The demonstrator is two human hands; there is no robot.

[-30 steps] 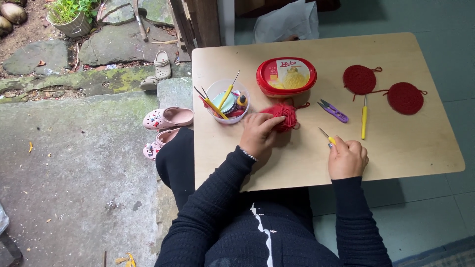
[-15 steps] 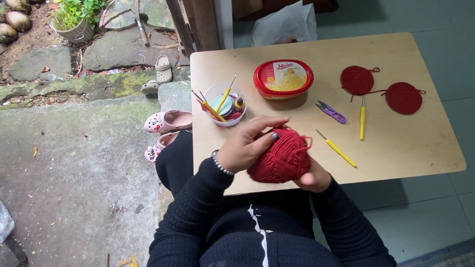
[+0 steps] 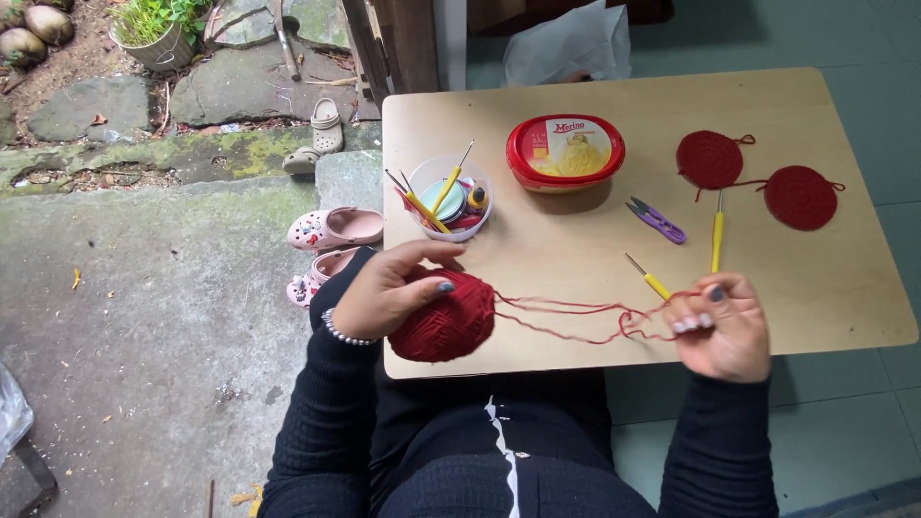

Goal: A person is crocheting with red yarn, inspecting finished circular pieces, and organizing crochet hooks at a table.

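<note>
The left hand (image 3: 389, 293) covered the upper left side of the red yarn ball (image 3: 443, 326), and the ball's lower part overhung the table (image 3: 595, 240) edge. The right hand (image 3: 726, 326) hid the end of the yarn strand (image 3: 576, 317) in its fingers. The contents of the clear cup (image 3: 448, 197) were too small to tell, perhaps crochet hooks. The person's arms were cut off by the bottom edge.

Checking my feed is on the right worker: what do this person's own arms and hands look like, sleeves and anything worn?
Both arms wear long, close-fitting black knit sleeves reaching the wrists. The left hand has a bracelet of small pale beads at the wrist, just past the cuff. The right hand shows no bracelet. Fingernails on both hands are painted a dark grey-blue. No gloves or rings are visible.
</note>
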